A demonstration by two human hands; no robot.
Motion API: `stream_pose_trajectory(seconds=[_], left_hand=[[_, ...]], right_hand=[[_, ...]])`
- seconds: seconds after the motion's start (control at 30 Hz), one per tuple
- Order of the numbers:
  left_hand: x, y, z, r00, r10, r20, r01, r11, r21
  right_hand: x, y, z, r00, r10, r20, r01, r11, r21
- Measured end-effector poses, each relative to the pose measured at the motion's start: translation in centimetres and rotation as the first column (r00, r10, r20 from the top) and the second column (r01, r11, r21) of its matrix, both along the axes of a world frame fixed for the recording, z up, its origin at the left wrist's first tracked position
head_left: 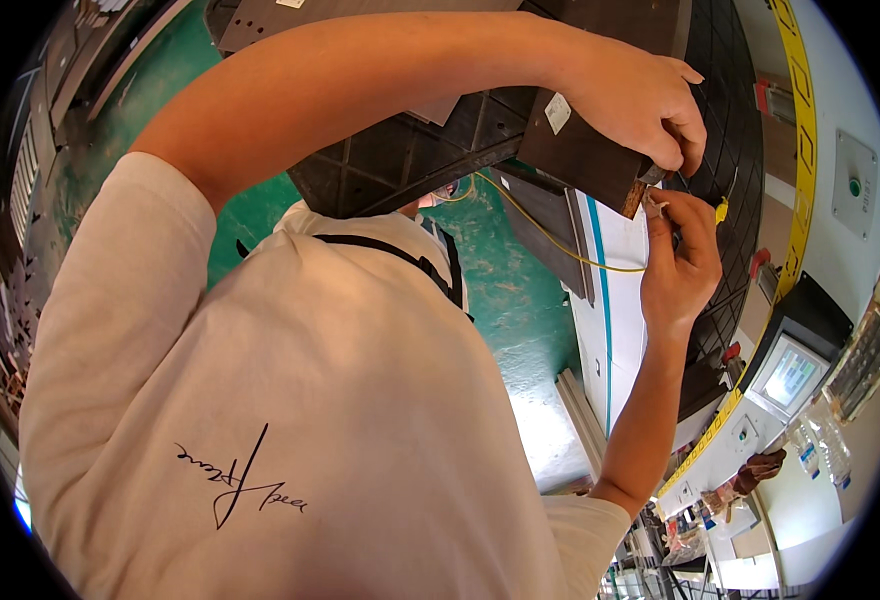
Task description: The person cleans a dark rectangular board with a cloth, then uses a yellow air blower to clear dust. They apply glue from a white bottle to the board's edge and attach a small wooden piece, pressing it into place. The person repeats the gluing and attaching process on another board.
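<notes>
A dark brown panel (585,155) with a white label (557,113) lies at upper right, its worn edge (634,199) turned toward my hands. My left hand (640,105) reaches over it from the upper left. Its fingers are curled closed at the panel's corner, around a small dark piece that they mostly hide. Just below, my right hand (685,255) comes up from the lower right, thumb and fingers pinched together by the same edge. A tiny pale bit shows at its fingertips, too small to name. The two hands are close together.
Black gridded supports (400,150) lie under the panel. A yellow cord (560,245) hangs across the green floor (500,290). Along the right runs a machine with a yellow-and-black strip (806,150), a green button (854,187) and a lit screen (790,375). Plastic bottles (828,445) stand beyond.
</notes>
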State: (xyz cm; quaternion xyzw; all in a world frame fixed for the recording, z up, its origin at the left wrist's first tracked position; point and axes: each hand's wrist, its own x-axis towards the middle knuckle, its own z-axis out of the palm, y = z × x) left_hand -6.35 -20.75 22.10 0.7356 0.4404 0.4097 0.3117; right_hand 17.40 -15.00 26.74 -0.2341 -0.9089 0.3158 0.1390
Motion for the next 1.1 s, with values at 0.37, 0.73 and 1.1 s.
stream_pose_trajectory(seconds=[0.37, 0.73, 1.1], left_hand=[[0.3, 0.3, -0.2, 1.0, 0.014, 0.008, -0.014, 1.0, -0.008], [1.2, 1.1, -0.8, 0.998, 0.044, 0.052, -0.044, 0.999, 0.002], [-0.6, -0.7, 1.3, 0.992, -0.051, 0.115, 0.045, 0.998, 0.052]], right_hand=[[1.6, -0.5, 0.8, 0.997, 0.073, 0.03, -0.074, 0.996, 0.045], [6.2, 0.9, 1.0, 0.91, -0.405, -0.092, 0.238, 0.69, -0.684], [6.8, -0.8, 1.9, 0.873, -0.465, -0.149, 0.154, 0.552, -0.819]])
